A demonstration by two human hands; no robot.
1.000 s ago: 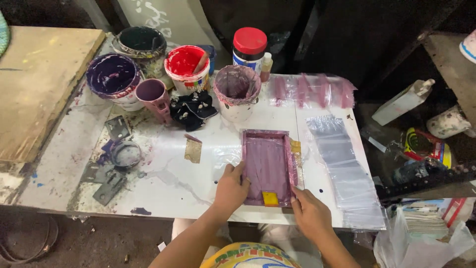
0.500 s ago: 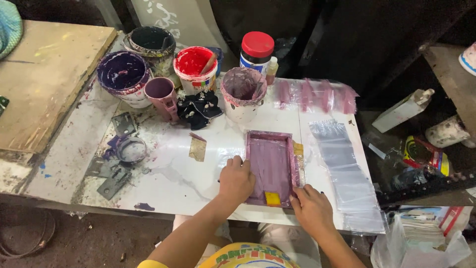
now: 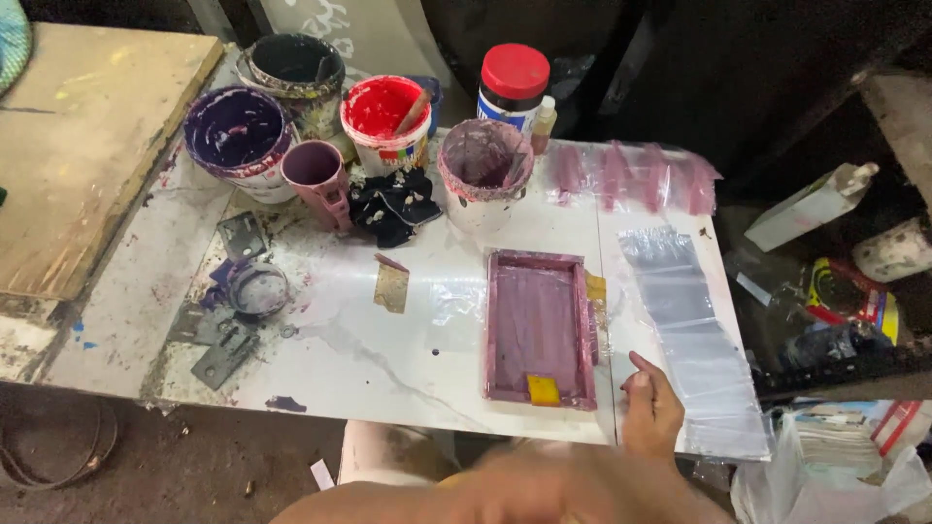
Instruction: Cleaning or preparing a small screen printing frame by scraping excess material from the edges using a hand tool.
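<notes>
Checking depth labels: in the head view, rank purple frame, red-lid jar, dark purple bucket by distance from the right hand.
1. Purple frame, just left of the right hand.
2. Red-lid jar, far edge, centre.
3. Dark purple bucket, far left.

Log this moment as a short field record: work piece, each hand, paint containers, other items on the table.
Work piece: purple-stained screen frame flat on the white table, yellow tape at its near edge.
Right hand: rests beside the frame's near right corner, holding nothing.
Left hand: blurred at the bottom edge; grip unclear.
Containers: purple bucket, dark bucket, red tub with stick, pink cup, stained tub, red-lidded jar.
Other: clear plastic strip right of the frame.
</notes>
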